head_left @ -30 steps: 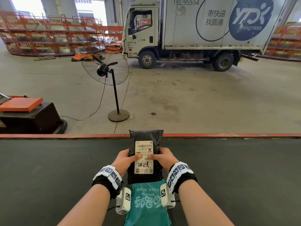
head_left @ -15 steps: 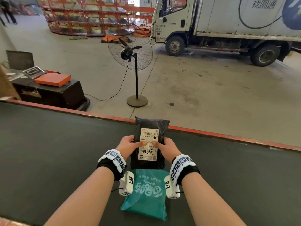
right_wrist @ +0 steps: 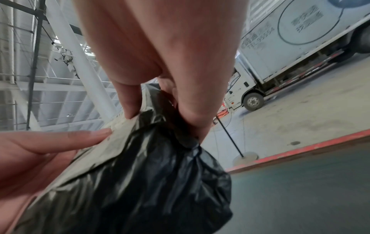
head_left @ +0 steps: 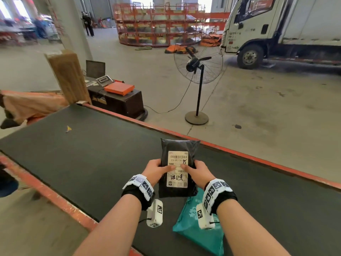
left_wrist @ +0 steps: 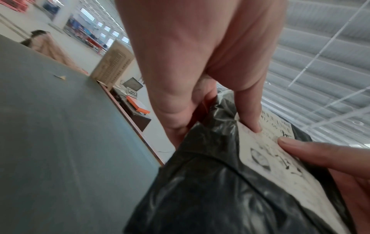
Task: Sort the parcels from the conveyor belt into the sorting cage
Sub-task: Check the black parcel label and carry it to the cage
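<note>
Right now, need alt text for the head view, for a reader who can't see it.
Two hands, left hand and right hand, hold a black parcel by its sides, thumbs on its white shipping label, above a dark conveyor belt. A teal parcel lies on the belt below it. Behind stand a pedestal fan, a white truck and orange racks.

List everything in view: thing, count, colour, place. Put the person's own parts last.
black parcel: one, black with a white label, held above the belt
teal parcel: one, teal, lying on the belt under the right wrist
conveyor belt: one, dark with red edges, across the foreground
fan: one, black, standing on the floor beyond the belt
truck: one, white, far right
racks: orange, count unclear, background
scale: one, orange top, on a dark stand left of the fan
left hand: grips the black parcel's left edge
right hand: grips its right edge
</note>
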`<act>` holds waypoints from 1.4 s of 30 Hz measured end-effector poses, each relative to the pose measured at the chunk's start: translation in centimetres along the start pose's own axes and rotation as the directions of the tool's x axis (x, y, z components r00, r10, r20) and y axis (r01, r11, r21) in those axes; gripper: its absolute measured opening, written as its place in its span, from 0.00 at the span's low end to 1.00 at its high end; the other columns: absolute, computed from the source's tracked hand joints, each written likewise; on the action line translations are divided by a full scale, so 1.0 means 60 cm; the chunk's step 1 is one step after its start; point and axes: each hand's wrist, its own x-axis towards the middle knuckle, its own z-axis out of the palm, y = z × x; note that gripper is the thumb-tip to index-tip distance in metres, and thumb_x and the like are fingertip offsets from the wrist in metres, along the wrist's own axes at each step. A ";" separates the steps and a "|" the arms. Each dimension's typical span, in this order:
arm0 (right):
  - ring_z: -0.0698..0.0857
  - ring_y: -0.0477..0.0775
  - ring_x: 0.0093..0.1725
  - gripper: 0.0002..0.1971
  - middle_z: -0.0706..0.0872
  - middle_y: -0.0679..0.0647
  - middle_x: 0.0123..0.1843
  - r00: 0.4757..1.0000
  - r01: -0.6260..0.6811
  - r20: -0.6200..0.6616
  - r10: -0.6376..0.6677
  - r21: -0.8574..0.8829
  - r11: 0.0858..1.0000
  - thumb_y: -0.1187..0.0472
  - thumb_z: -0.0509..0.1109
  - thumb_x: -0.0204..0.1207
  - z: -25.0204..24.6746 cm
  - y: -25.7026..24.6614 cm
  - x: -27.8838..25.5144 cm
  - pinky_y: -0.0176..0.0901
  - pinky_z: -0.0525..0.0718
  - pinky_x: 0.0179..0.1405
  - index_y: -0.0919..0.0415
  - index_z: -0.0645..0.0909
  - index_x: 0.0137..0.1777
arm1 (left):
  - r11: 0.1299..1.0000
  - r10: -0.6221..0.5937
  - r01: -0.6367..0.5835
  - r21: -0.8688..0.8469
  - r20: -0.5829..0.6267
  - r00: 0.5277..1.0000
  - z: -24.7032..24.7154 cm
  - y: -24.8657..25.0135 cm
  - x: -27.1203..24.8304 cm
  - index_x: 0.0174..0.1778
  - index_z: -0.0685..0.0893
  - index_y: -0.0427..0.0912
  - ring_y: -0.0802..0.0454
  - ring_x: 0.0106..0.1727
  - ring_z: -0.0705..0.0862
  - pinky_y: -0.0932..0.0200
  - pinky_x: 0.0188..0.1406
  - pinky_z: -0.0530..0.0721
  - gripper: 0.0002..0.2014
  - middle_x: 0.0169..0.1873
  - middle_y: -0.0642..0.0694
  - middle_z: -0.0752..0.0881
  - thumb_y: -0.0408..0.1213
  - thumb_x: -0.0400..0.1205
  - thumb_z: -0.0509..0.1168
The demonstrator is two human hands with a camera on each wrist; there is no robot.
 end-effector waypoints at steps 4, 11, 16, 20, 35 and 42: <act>0.93 0.52 0.55 0.09 0.93 0.49 0.54 0.994 0.009 0.105 -0.007 -0.017 1.000 0.60 0.74 0.85 0.086 -0.039 -0.003 0.48 0.90 0.56 0.56 0.84 0.64 | 0.999 0.019 -0.023 -0.027 -0.126 0.992 -0.071 -0.020 -0.044 0.61 0.88 0.41 0.44 0.54 0.94 0.47 0.54 0.92 0.12 0.55 0.40 0.94 0.32 0.82 0.73; 0.93 0.49 0.52 0.13 0.94 0.53 0.58 0.967 0.040 0.252 -0.017 -0.083 0.996 0.61 0.74 0.85 0.231 -0.066 -0.033 0.37 0.89 0.43 0.60 0.84 0.67 | 0.999 -0.008 -0.002 -0.039 -0.264 0.964 -0.194 -0.065 -0.139 0.62 0.88 0.42 0.44 0.56 0.93 0.42 0.59 0.90 0.12 0.54 0.42 0.94 0.33 0.83 0.72; 0.93 0.47 0.50 0.08 0.94 0.48 0.51 0.930 0.079 0.368 -0.023 -0.138 0.987 0.61 0.74 0.85 0.325 -0.084 -0.076 0.38 0.89 0.43 0.56 0.85 0.61 | 0.999 -0.014 -0.003 -0.046 -0.368 0.930 -0.268 -0.110 -0.218 0.58 0.88 0.46 0.46 0.54 0.93 0.43 0.59 0.91 0.09 0.52 0.45 0.94 0.35 0.83 0.72; 0.94 0.51 0.52 0.05 0.93 0.47 0.48 0.892 0.127 0.452 -0.034 -0.176 0.976 0.63 0.75 0.84 0.396 -0.094 -0.109 0.47 0.93 0.54 0.53 0.85 0.56 | 0.998 -0.030 0.006 -0.055 -0.438 0.898 -0.320 -0.145 -0.283 0.56 0.88 0.47 0.46 0.53 0.94 0.41 0.61 0.90 0.08 0.52 0.44 0.94 0.35 0.82 0.73; 0.93 0.45 0.49 0.13 0.93 0.45 0.51 0.656 0.318 0.750 -0.083 -0.174 0.932 0.65 0.74 0.84 0.729 -0.110 -0.268 0.40 0.91 0.46 0.53 0.83 0.66 | 0.975 -0.160 -0.022 -0.222 -0.764 0.625 -0.477 -0.262 -0.589 0.64 0.86 0.40 0.46 0.53 0.90 0.59 0.44 0.89 0.12 0.58 0.41 0.91 0.35 0.85 0.71; 0.94 0.50 0.52 0.13 0.94 0.47 0.51 0.462 0.413 0.886 -0.047 -0.168 0.895 0.66 0.76 0.82 0.888 -0.095 -0.368 0.59 0.91 0.65 0.58 0.85 0.66 | 0.953 -0.273 -0.016 -0.303 -0.878 0.393 -0.520 -0.324 -0.743 0.67 0.85 0.40 0.43 0.59 0.91 0.49 0.57 0.89 0.16 0.59 0.41 0.92 0.39 0.84 0.71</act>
